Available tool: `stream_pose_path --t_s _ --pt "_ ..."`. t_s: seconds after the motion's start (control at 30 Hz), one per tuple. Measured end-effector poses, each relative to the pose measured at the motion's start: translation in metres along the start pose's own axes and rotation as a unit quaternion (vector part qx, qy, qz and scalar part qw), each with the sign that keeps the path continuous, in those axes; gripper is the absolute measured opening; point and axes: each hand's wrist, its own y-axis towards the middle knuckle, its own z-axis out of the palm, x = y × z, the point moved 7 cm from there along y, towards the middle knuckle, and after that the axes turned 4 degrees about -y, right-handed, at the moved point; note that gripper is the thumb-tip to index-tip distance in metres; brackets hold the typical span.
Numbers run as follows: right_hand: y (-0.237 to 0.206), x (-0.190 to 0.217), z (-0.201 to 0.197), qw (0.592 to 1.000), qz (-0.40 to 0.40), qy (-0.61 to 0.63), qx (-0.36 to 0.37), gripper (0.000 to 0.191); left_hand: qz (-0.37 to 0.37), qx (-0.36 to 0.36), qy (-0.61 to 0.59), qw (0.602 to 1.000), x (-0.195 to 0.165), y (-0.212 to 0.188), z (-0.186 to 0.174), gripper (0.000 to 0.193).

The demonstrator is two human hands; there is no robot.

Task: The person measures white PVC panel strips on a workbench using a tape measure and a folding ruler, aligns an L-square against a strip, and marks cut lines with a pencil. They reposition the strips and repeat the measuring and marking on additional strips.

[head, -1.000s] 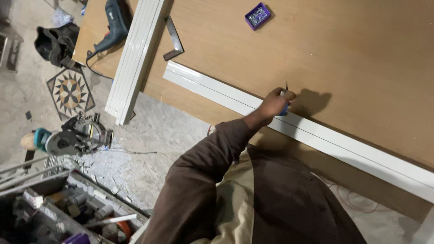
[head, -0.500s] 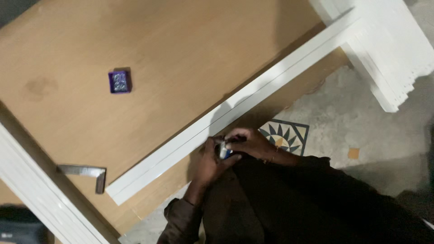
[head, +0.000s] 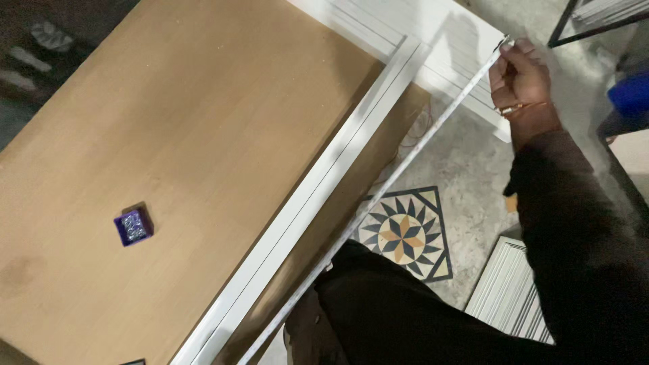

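Observation:
My right hand is raised at the upper right, pinching the end of a tape measure blade. The blade runs taut and diagonal down to the lower left, just outside the board's edge. A long white moulding strip lies along the near edge of a big tan wooden board. A small blue box of tiny metal pieces sits on the board at the left. A dark shape by the blade's lower stretch looks like my left hand; it is too dark to show its grip.
A white ribbed panel lies beyond the board's far corner. Another ribbed panel rests on the grey floor by a star-patterned tile. A dark metal frame and a blue object stand at the right.
Half a second ago both hands met at the moulding strip. Now my right hand has drawn away to the upper right, pulling the tape blade out long. The camera has swung right.

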Motion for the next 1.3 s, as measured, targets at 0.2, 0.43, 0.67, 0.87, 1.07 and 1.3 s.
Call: stream_pose_path --t_s 0.2,0.43,0.67,0.87,1.07,1.3 --pt "-0.002 -0.101 0.029 0.989 -0.015 0.042 -0.14 0.025 0.015 -0.019 0.0 1.0 0.024 0.011 0.026 0.04" --pt "-0.166 -0.261 0.122 0.959 -0.042 -0.282 0.01 0.035 0.061 -0.047 -0.012 0.997 0.07 0.015 0.032 0.034" --pt "-0.14 -0.268 0.112 0.928 -0.155 -0.335 -0.061 0.038 0.08 -0.111 0.025 0.99 0.131 0.017 -0.018 0.029" --pt "-0.118 -0.279 0.104 0.933 -0.112 -0.333 -0.08 0.037 0.139 -0.135 0.074 0.978 0.164 0.003 -0.054 0.025" --pt "-0.122 -0.278 0.121 0.936 -0.098 -0.324 -0.094 0.036 0.223 -0.159 0.082 0.958 0.167 -0.002 -0.062 0.023" --pt "-0.123 -0.27 0.127 0.914 -0.07 -0.385 -0.108 0.038 0.301 -0.203 0.175 0.915 0.143 -0.021 -0.067 0.015"
